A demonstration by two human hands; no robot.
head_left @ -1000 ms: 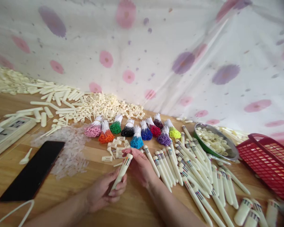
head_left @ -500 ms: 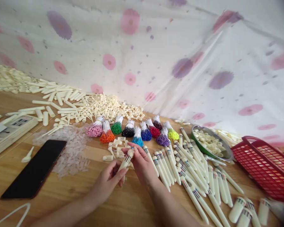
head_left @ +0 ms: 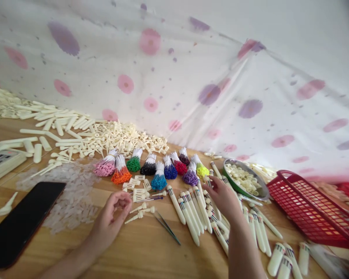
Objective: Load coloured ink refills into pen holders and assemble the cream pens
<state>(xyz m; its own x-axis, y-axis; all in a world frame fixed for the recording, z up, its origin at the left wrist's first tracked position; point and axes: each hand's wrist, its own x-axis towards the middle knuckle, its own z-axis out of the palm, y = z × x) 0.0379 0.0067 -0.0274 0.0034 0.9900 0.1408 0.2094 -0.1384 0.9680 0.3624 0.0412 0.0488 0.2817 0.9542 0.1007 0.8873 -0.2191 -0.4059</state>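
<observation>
My left hand (head_left: 112, 215) is raised over the table at centre left. Its fingers are loosely curled, the thumb stands apart, and nothing shows between them. My right hand (head_left: 224, 197) reaches over the pile of cream multicolour pens (head_left: 190, 215), thumb and forefinger around the top end of a multicolour pen (head_left: 206, 178); the palm hides part of the pile. Between the hands lie dark tweezers (head_left: 168, 229), a few small cream pointed parts (head_left: 139, 214) and cream slotted pieces (head_left: 141, 193). Tied bundles of coloured refills, such as light blue (head_left: 159, 179) and purple (head_left: 190, 175), stand behind them.
A black phone (head_left: 25, 223) and a spread of clear short tubes (head_left: 72, 205) lie at left. Cream plastic parts (head_left: 116, 137) are heaped along the back. On the right are a bowl of cream rings (head_left: 244, 178), a red basket (head_left: 311, 209) and short thick pens (head_left: 276, 257).
My hands have parted. The pen has left my left hand, which moved left; my right hand moved right to the pen pile. The tweezers and small parts have come into sight.
</observation>
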